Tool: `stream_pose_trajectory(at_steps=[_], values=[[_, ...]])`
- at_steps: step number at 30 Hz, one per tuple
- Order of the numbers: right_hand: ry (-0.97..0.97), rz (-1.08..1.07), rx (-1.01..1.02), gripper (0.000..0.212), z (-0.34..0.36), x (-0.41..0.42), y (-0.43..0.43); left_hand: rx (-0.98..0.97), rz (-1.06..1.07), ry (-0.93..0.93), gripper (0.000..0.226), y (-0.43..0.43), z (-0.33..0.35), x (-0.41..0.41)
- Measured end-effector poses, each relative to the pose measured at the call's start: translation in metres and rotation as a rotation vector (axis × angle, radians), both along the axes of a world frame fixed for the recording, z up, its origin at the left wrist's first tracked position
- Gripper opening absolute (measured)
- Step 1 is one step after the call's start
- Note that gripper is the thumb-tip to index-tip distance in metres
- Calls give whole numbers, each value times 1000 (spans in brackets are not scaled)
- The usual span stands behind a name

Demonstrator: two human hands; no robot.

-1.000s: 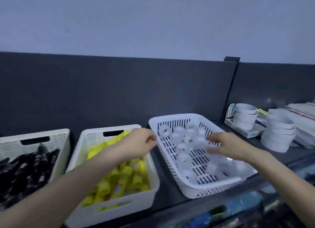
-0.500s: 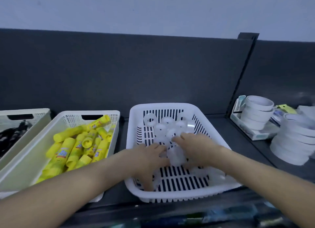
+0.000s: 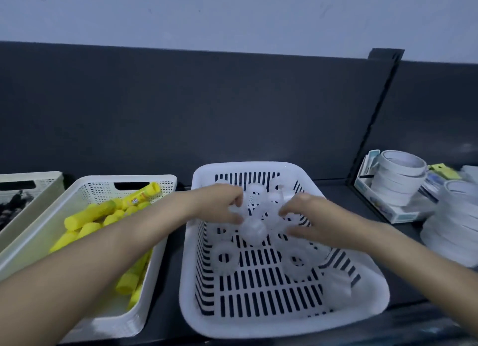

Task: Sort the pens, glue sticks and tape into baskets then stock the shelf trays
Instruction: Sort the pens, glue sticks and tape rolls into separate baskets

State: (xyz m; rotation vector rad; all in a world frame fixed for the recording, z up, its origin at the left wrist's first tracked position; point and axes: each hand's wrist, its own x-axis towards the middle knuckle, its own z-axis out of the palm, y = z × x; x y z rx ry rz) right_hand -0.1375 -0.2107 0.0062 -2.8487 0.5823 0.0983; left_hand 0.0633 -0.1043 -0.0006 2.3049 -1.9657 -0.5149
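Note:
A white slotted basket [image 3: 284,317] stands on the dark shelf and holds several small clear tape rolls [image 3: 224,257]. Both hands reach into its far half. My left hand [image 3: 219,203] curls its fingers around a cluster of the rolls. Facing it, my right hand [image 3: 307,216] closes on the same cluster from the right side. Left of this basket, a cream basket [image 3: 41,242] holds several yellow glue sticks [image 3: 90,215]. A third basket [image 3: 31,176] at the far left holds black pens [image 3: 10,206].
Stacks of larger white tape rolls [image 3: 399,177] sit on a small box to the right, with another stack [image 3: 460,216] nearer the edge. A dark back panel [image 3: 207,113] rises behind the baskets. A vertical divider [image 3: 372,123] separates the right bay.
My left hand left the glue stick basket and came into the tape basket. Both hands then slid from its middle toward the far end, gathering rolls. The view shifted right and nearer.

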Motion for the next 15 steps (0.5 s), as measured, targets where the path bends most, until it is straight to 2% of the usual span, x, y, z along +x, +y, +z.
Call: stream_pose_trajectory(at_steps=[2, 4, 6, 9, 11, 13, 15], values=[[-22, -85, 6, 46, -3, 11, -25, 36, -56, 39, 49, -7, -4, -5], [-32, -143, 44, 52, -9, 27, -40, 128, -144, 82, 55, -11, -7, -20], [-9, -198, 80, 55, -17, 42, -47, 188, -237, 122, 49, -10, -6, -31], [148, -164, 58, 40, -30, 57, -41, 288, -273, 306, 35, 2, 2, -30], [181, -87, 72, 37, -32, 54, -31, 191, -206, 343, 32, 9, 7, -23], [137, -72, 112, 33, -23, 42, -27, -14, -91, 277, 31, 10, 10, -13], [55, -89, 111, 30, -10, 28, -25, -124, -3, 191, 31, 12, 14, -5]])
